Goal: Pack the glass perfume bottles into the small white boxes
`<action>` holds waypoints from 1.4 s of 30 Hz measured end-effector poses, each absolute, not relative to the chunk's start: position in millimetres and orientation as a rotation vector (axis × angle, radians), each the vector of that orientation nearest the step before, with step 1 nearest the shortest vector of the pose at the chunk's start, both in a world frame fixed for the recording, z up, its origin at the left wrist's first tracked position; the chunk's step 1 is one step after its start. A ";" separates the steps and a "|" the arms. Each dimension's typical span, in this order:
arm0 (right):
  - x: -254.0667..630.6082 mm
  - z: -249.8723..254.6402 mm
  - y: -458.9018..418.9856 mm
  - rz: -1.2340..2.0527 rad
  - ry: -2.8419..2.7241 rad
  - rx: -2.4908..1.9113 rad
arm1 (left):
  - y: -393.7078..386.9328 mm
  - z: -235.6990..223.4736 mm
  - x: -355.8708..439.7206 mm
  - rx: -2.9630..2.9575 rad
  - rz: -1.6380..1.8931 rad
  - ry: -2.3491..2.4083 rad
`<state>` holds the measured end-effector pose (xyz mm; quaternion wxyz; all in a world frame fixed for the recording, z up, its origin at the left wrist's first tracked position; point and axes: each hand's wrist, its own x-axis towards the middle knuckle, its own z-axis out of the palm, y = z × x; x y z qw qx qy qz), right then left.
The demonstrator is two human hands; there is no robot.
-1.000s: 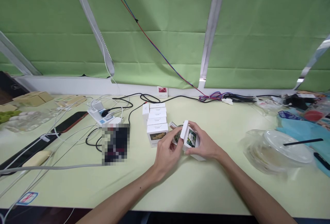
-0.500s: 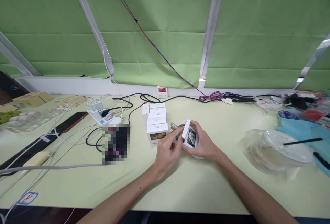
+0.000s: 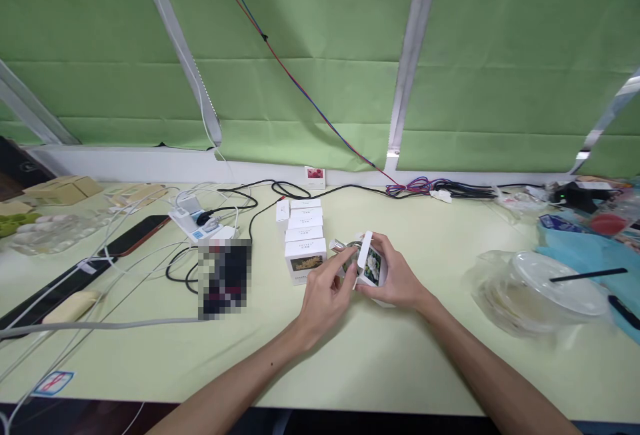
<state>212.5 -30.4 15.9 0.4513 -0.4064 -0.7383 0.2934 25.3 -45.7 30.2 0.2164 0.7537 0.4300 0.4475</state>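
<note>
My right hand point(image 3: 400, 276) is wrapped round a small white carton point(image 3: 373, 268) with a picture of white flowers. One flap of the carton stands up at its left end, facing my left hand. My left hand point(image 3: 325, 296) is closed, thumb and forefinger pinched at that open end. A shiny silver cylinder point(image 3: 338, 246) sticks out beyond the left fingertips, joined to a darker, glassy part. My fingers cover most of this silver-capped object, so its full shape is hidden. Just left of it stands a row of similar white cartons point(image 3: 305, 248).
Another small carton point(image 3: 315, 177) leans at the back wall. Left are a power strip point(image 3: 195, 225), tangled cables, a blurred-out item point(image 3: 225, 279) and a long black object point(image 3: 57, 293). A lidded tub in a plastic bag point(image 3: 540, 291) stands right, beside a blue bag point(image 3: 565, 245).
The carton's flap has tipped slightly to the right, and the carton has turned a little in my right hand. Both hands stay in nearly the same place.
</note>
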 end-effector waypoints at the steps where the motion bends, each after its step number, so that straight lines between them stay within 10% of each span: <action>1: 212.7 15.8 -30.4 0.722 -1.824 -1.005 | -45.7 29.7 25.2 2.094 1.242 1.186; 42: 207.9 14.9 -31.7 0.805 -1.713 -0.909 | -44.5 23.5 22.0 2.114 1.300 1.010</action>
